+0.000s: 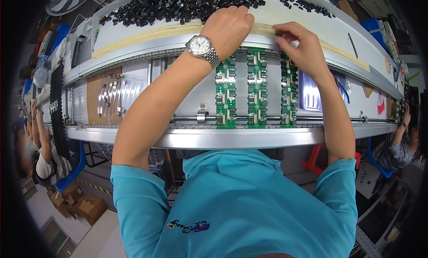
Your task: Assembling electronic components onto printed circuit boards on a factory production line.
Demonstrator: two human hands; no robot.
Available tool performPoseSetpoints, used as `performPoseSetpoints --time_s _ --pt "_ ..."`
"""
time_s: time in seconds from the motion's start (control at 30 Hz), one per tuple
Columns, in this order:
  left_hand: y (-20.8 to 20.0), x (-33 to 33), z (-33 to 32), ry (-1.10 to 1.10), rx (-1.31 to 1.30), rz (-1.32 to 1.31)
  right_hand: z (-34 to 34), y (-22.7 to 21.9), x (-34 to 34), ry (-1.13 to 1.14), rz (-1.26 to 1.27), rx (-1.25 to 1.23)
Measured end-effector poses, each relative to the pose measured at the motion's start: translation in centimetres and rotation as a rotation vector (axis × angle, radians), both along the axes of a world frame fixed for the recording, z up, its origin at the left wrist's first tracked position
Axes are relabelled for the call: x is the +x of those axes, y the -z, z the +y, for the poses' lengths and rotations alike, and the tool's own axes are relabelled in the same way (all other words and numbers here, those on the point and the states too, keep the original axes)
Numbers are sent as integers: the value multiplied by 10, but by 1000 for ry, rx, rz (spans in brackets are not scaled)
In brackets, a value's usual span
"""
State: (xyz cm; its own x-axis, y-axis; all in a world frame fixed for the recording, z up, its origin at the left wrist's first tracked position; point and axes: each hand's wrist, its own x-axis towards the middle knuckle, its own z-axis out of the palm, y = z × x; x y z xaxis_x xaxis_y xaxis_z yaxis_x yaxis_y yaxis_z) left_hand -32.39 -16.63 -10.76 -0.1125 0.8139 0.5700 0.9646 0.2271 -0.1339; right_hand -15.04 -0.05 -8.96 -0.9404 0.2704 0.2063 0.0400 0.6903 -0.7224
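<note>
Head: left grip [228, 29] curled, can't tell contents; right grip [305, 49] half-open, seemingly empty; green boards [257, 88] likely light, fragile, edge-hold

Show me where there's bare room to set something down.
On the white surface: left, between the black parts and the pale strip; right, between the right hand and a thin dark stick. Crowded: the heap itself and the green circuit boards across the rails.

Small lettering [183, 227] marks the teal shirt [240, 191]; dark capitals [363, 178] mark a pale panel [372, 177].
</note>
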Motion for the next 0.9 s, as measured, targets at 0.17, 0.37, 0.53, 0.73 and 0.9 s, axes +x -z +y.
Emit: performPoseSetpoints --time_s 0.17,0.37,0.53,0.73,0.9 --pt "1 -13 -6 127 18 -136 6 8 -3 86 45 413" --pt "-29 -11 -49 95 141 -1033 8 5 -2 74 97 446" --pt "-34 -6 -90 -92 84 -1389 14 1 -3 68 48 382" --pt "-18 -7 -112 20 191 -1596 19 6 4 88 -2 322" --pt "-17 -4 -121 -132 165 -1654 -33 -11 2 -113 41 134"
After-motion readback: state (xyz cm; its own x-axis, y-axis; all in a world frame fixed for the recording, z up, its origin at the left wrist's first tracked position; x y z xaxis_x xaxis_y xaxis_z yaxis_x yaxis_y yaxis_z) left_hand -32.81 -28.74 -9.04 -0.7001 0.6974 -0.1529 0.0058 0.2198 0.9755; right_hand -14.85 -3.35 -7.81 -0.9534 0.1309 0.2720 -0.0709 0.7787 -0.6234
